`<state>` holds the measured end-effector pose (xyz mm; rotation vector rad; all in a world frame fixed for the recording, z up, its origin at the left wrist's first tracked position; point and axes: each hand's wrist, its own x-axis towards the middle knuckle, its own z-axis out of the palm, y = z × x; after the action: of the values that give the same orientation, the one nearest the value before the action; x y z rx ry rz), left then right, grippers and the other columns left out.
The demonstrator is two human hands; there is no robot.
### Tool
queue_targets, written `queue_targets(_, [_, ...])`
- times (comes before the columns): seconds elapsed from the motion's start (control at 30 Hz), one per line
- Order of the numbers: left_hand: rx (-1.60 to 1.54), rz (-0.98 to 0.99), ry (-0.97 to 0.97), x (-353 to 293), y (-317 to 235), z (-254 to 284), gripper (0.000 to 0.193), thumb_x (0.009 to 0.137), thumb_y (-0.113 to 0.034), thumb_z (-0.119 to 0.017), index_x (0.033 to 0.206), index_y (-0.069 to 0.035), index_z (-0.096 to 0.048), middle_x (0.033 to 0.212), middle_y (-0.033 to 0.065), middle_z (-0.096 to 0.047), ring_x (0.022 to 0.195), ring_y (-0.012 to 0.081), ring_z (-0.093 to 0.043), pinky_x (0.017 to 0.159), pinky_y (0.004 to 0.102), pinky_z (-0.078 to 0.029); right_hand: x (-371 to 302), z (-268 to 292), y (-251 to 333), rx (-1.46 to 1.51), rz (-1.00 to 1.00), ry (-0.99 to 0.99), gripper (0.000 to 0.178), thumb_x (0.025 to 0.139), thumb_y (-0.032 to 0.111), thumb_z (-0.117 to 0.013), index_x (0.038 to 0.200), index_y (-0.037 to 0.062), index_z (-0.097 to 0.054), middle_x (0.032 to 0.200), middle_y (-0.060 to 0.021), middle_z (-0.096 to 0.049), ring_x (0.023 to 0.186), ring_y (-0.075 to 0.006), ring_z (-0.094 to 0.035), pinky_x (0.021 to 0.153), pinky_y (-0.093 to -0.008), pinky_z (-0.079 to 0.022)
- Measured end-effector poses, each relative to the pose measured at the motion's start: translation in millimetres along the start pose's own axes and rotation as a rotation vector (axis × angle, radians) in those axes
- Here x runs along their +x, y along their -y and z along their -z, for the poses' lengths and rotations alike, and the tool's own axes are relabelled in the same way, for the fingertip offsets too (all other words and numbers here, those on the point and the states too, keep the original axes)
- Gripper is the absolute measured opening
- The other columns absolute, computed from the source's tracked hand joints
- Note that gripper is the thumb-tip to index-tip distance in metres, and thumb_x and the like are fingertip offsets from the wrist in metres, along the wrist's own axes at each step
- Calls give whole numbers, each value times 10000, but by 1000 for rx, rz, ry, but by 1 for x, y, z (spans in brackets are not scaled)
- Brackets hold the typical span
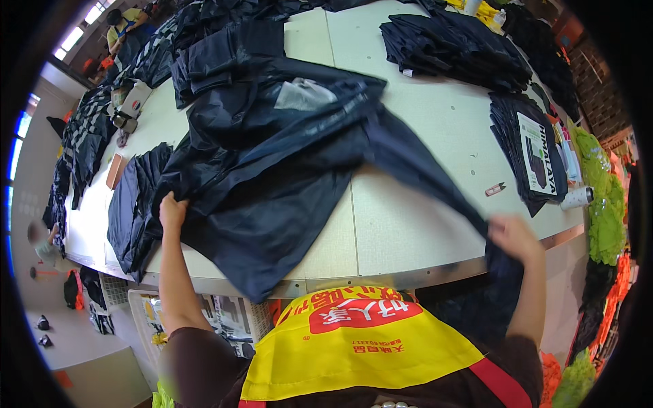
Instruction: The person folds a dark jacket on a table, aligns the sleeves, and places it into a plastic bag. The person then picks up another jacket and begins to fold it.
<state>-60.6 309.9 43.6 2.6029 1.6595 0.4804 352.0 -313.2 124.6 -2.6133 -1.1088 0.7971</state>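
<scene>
A dark navy, thin shiny jacket (pixel 272 197) lies spread and creased over the pale work table (pixel 401 224). One sleeve stretches to the right, and its lower hem hangs over the near edge. My left hand (pixel 173 211) is closed on the cloth at the jacket's left side, beside more folded dark cloth (pixel 132 204). On the right, my right hand (pixel 513 238) is closed around the end of the outstretched sleeve (pixel 428 163) at the table's edge, slightly blurred. A grey-white patch (pixel 305 94) shows on the jacket's upper part.
Folded dark garments (pixel 452 51) are stacked at the far right. Nearer are flat black packages (pixel 527 146), a small cutter (pixel 495 190) and a white cylinder (pixel 577 198). A white box (pixel 136 98) stands at the far left. Lime-green cloth (pixel 598 197) hangs right. Another person (pixel 126 30) works far left.
</scene>
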Motion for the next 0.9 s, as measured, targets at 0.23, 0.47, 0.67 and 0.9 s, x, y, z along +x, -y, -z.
queue_targets(0.23, [-399, -35, 520, -27, 5, -26, 326, 640, -32, -674, 959, 29, -650, 893, 135, -691, 830, 228, -651, 790, 319, -485, -44, -98, 17, -57, 72, 694, 328, 781, 371, -651, 880, 58, -651, 853, -145, -652, 815, -308, -627, 751, -388, -495])
queue_targets(0.47, [-676, 36, 579, -70, -22, 9, 243, 685, -23, -692, 920, 16, -643, 816, 36, -666, 743, 117, -596, 704, 257, -479, 231, -57, 84, 24, 174, -665, 622, 745, 323, -700, 1211, -44, -514, 1170, -240, -565, 1117, -351, -536, 946, -393, -423])
queue_targets(0.67, [-1165, 543, 401, -104, 20, -6, 238, 805, -67, -613, 1033, -1, -627, 931, 64, -659, 762, 136, -633, 688, 253, -513, 349, -48, 48, 224, 70, -358, 458, 574, 192, -737, 980, 0, -645, 849, -150, -659, 836, -265, -635, 760, -370, -486])
queue_targets(0.9, [-834, 444, 537, -135, 38, -31, 284, 821, -189, -641, 995, 36, -649, 878, 56, -659, 788, 138, -615, 743, 268, -482, 348, -17, -72, -156, -343, -737, 285, 734, 127, -615, 1004, 36, -614, 922, -167, -645, 867, -327, -618, 774, -411, -481])
